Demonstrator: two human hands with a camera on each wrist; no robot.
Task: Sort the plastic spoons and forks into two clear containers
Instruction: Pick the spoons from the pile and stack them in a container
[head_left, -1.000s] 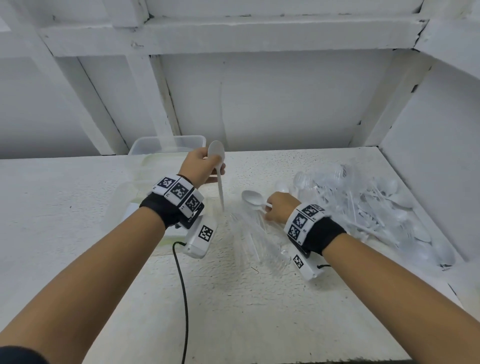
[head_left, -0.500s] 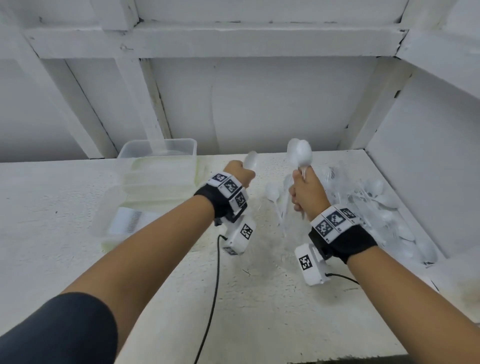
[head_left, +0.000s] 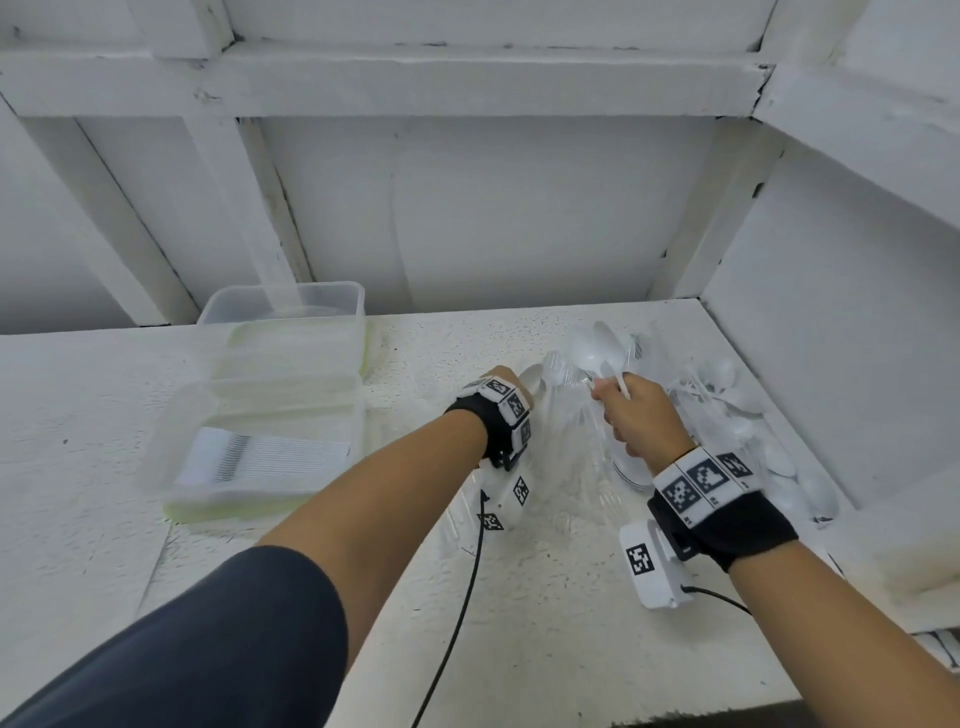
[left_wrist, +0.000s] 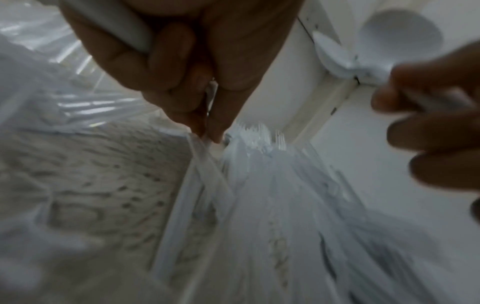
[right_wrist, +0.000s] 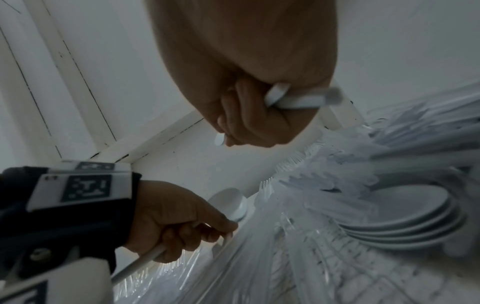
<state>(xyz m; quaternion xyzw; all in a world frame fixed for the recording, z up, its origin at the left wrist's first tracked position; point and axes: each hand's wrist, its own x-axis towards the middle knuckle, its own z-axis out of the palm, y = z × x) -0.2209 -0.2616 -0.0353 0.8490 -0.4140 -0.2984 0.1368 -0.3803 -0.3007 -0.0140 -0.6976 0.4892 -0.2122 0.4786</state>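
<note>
My left hand (head_left: 506, 384) grips a white spoon (head_left: 532, 378) in its palm, handle (left_wrist: 124, 26) across the fingers, while its fingertips (left_wrist: 207, 131) pinch a clear strand at the edge of the clear fork pile (head_left: 571, 447). My right hand (head_left: 631, 410) holds a few white spoons (head_left: 592, 348) by their handles (right_wrist: 298, 100), bowls up, just above that pile. A heap of white spoons (head_left: 753, 415) lies at the right by the wall. Two clear containers stand at the left: one at the back (head_left: 283, 312) and a nearer one (head_left: 260, 452).
A stack of white plates (right_wrist: 402, 216) sits under the cutlery near my right hand. The white wall (head_left: 831, 338) closes the table's right side, and a back wall stands behind. Cables trail from both wrist cameras across the table's front (head_left: 545, 649).
My left hand came from beside the containers over to the fork pile, still holding its spoon. My right hand lifted off the pile with spoons in its grip.
</note>
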